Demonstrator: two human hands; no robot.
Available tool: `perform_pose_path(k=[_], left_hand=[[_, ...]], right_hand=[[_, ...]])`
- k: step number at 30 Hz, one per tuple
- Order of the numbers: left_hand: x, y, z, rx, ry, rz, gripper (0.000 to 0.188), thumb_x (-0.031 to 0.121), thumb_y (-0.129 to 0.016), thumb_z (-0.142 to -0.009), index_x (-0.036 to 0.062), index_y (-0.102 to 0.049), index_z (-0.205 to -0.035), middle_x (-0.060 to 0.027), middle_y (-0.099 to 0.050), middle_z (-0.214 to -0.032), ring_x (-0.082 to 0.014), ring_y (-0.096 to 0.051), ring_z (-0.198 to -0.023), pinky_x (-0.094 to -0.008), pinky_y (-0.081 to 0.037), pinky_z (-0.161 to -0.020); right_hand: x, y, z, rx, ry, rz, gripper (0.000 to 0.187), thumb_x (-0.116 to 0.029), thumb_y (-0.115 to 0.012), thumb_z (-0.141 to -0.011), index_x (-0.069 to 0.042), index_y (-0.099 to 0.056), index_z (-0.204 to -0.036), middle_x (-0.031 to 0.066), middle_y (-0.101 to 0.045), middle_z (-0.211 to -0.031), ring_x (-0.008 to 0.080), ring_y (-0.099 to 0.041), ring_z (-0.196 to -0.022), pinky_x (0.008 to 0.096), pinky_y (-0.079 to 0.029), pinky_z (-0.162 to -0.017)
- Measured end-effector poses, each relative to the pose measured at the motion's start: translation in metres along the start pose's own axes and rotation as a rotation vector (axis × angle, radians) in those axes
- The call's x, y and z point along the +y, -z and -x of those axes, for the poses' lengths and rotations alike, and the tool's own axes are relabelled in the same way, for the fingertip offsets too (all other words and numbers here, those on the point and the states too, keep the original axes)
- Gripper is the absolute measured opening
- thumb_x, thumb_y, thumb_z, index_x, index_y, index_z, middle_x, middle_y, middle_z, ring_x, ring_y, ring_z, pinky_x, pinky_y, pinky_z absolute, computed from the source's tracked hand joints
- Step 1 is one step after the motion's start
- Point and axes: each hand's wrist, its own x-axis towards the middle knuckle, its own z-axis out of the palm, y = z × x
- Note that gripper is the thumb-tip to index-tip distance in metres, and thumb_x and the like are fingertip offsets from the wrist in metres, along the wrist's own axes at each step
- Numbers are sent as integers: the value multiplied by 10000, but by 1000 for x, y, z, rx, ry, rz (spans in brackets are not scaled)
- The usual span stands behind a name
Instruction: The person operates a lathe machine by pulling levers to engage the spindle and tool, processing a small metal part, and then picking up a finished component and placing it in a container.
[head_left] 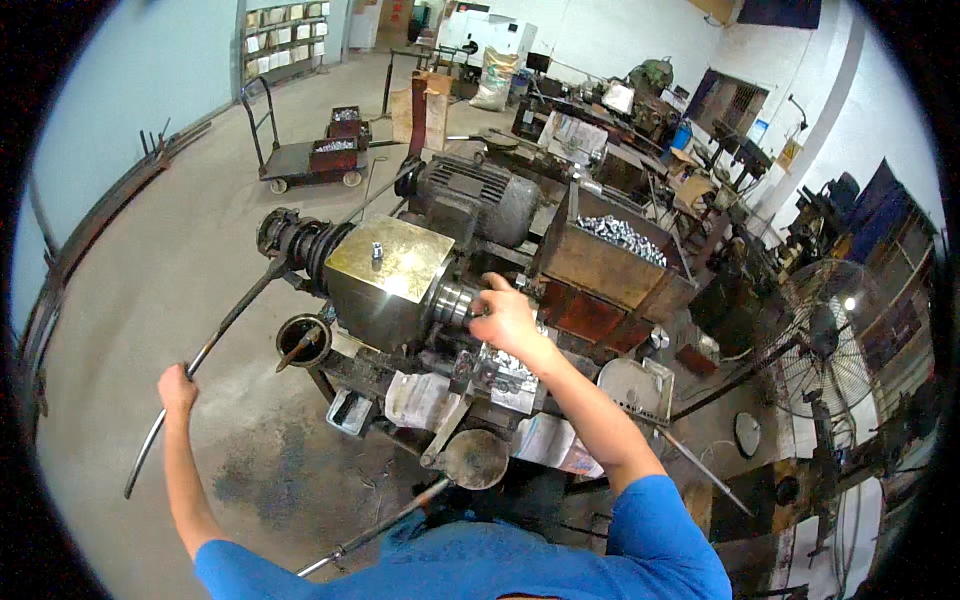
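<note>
My left hand (178,388) is wrapped round a long metal lever (232,318), which runs up to the rear end of a lathe's headstock (385,295). At the headstock's other end, my right hand (503,318) is at the mouth of the shiny round spindle chuck (453,303). Its fingers are curled there, and whatever they hold is hidden behind them. A small metal part (377,250) stands on the headstock's brassy top plate. Below my right hand lies the lathe's slide (508,375), strewn with bright metal chips.
A large motor (480,200) sits behind the headstock. To its right is a rusty bin (590,265) heaped with small metal parts (622,238). A round-ended handle (475,460) juts toward me. A trolley (295,158) stands far left, a caged fan (825,340) at right.
</note>
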Motion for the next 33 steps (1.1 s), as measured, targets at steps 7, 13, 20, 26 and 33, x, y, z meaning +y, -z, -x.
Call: perform_pose_path(k=[7,13,20,26,33], left_hand=[[170,-95,86,-343,-1,735,346,211,-656,-745,-22,-564,-984,-127,-602,-857,-219,-592,-827,-346,-462,-711],[216,-174,105,-448,-567,16,208,164,-598,-688,76,-592,-876,-138,-626,-833,-301,-606,-805,-421,-475,-679],[218,-146,80,-460,-490,-20,252,227,-615,-716,114,-621,-941,-115,-638,-854,-301,-606,-826,-398,-485,-706],[167,-156,103,-696,-105,217,371,300,-638,-708,122,-602,-1032,-127,-653,-831,-271,-633,-781,-375,-491,-720],[80,-179,169,-1068,178,446,371,161,-645,-721,-48,-573,-1020,-138,-634,-641,-226,-631,-505,-299,-497,-476]], right_hand=[[66,91,117,184,-201,-73,225,-88,-621,-546,-53,-612,-768,177,-502,-1208,326,-502,-1099,353,-412,-908],[129,155,259,146,-815,132,229,-74,-593,-558,-8,-651,-769,162,-592,-1068,264,-615,-886,309,-488,-750],[246,210,432,-122,-1164,705,591,-138,-591,-594,-40,-513,-1171,173,-474,-1245,331,-465,-1123,383,-379,-938],[282,195,538,-160,-1341,947,382,-187,-617,-663,-57,-553,-1017,152,-596,-964,314,-544,-965,441,-437,-815],[115,123,527,-14,-1347,802,374,-225,-641,-575,-35,-556,-886,182,-605,-705,367,-597,-649,450,-480,-586]])
